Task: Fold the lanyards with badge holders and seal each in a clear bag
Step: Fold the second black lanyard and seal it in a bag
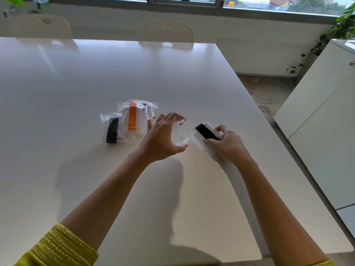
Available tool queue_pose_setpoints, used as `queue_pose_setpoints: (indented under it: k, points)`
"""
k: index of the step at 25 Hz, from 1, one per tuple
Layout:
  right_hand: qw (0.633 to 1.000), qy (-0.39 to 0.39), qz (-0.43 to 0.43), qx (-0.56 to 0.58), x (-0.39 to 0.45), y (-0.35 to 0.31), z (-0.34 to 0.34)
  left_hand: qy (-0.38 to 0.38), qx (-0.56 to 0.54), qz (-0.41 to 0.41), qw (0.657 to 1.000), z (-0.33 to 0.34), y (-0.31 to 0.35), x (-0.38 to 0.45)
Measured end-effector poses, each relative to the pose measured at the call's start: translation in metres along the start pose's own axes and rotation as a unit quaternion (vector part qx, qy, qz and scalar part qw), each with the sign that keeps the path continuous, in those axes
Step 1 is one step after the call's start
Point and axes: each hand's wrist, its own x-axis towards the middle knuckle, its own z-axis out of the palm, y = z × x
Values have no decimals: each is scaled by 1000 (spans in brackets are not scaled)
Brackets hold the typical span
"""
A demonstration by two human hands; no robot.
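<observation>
Resting on the white table (96, 77), a folded black lanyard with its badge holder (207, 136) is being gripped by the right hand (228, 144); just left, an empty clear bag (180, 135) is being pinched by the left hand (163, 137). Beyond the left hand, two sealed bags are lying, black (112, 129) and orange (134, 117). No writing is legible.

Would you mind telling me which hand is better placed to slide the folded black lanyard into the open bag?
The right hand: it already grips the folded black lanyard with its badge holder, just beside the clear bag that the left hand holds open.
</observation>
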Motion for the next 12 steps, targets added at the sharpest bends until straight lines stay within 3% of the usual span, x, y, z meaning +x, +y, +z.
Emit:
queue_pose_setpoints:
  k: [7,12]
  points:
    - [993,-21,-49,103,-4,-9,-8,1,7,2,1000,-2,-6,3]
    - [990,-64,-115,45,-15,-39,-30,-6,4,-3,1000,-1,-8,8]
